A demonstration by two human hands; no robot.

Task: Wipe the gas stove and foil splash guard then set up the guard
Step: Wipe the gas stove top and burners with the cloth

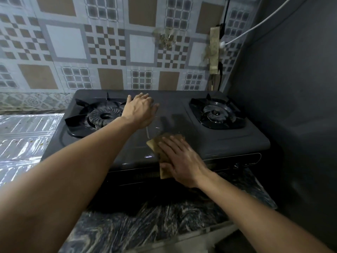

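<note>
Both arms reach out over the gas stove (182, 115). The left hand (140, 111) lies flat with straight fingers on the stove top, right beside the left burner (102, 115), and holds nothing. The right hand (179, 157) lies flat too, fingers straight, pressing a brown cloth (157, 143) onto the front middle of the stove. The cloth hangs a little over the front edge.

The stove sits on a dark marble counter (145, 225), close to the tiled wall (91, 42) behind and a gray wall (291, 88) on the right. The shiny foil splash guard (23, 137) lies flat on the left, just beside the stove. The right burner (217, 113) sits well apart from both hands. A strip of counter shows in front of the stove.
</note>
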